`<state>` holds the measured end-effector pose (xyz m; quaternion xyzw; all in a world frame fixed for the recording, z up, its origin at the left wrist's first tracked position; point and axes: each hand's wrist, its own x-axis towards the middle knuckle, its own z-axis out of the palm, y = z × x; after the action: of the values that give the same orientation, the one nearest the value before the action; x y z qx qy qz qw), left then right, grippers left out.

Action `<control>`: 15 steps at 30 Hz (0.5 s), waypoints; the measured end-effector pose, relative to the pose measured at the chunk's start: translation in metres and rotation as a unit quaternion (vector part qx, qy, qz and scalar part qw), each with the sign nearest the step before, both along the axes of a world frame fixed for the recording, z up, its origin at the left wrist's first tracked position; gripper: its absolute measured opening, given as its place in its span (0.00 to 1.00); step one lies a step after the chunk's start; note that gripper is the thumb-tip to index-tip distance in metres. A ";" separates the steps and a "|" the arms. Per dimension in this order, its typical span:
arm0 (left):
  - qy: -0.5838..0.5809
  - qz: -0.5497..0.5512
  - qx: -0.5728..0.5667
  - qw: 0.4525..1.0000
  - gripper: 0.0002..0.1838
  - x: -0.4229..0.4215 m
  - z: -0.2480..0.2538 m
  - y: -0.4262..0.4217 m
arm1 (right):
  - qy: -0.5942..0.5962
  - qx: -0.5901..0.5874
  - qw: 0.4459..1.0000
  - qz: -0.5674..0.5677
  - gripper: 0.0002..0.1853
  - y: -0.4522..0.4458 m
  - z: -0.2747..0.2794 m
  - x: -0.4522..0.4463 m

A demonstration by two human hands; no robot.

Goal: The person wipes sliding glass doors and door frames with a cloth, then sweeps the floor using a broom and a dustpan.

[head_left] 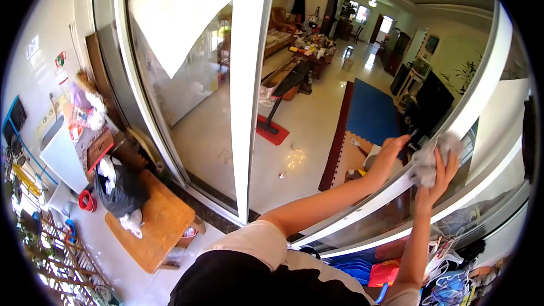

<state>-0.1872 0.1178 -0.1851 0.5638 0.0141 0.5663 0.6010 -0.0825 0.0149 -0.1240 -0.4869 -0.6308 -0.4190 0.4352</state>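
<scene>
A grey cloth (pixel 422 164) is held against the white door frame (pixel 483 88) by the right hand (pixel 441 180), whose fingers are curled over it. The left hand (pixel 391 151) is positioned just beside the cloth; its finger state cannot be determined. A black bag (pixel 122 190) is supported by a wooden table (pixel 164 218) at left.

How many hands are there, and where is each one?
2. The left hand is near the white door frame. The right hand holds the grey cloth at that frame. I see no others.
</scene>
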 end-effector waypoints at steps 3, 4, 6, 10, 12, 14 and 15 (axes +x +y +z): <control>0.049 -0.041 -0.053 0.997 0.32 -0.059 -0.042 -0.033 | 0.145 -0.037 0.976 0.159 0.24 -0.011 -0.061 -0.029; 0.011 -0.128 -0.108 0.986 0.32 -0.071 -0.053 -0.048 | 0.165 -0.077 0.972 0.148 0.24 -0.014 -0.078 -0.046; -0.026 -0.212 -0.177 0.961 0.33 -0.098 -0.071 -0.065 | 0.134 -0.197 0.948 0.211 0.21 -0.005 -0.103 -0.086; -0.066 -0.218 -0.447 0.865 0.34 -0.155 -0.116 -0.066 | 0.106 -0.337 0.897 0.267 0.31 0.010 -0.122 -0.150; -0.088 -0.134 -0.518 0.841 0.33 -0.201 -0.107 -0.066 | 0.131 -0.353 0.873 0.309 0.32 0.012 -0.123 -0.167; -0.127 0.047 -0.482 0.866 0.34 -0.244 -0.068 -0.065 | 0.136 -0.347 0.878 0.299 0.30 0.015 -0.121 -0.174; -0.113 0.151 -0.297 0.936 0.32 -0.267 -0.059 -0.052 | 0.144 -0.356 0.873 0.300 0.30 0.020 -0.126 -0.172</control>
<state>-0.4541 0.0660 -0.2445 0.2833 0.1990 0.6802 0.6461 -0.2547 0.0351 -0.2496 -0.4507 -0.7837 0.0591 0.4232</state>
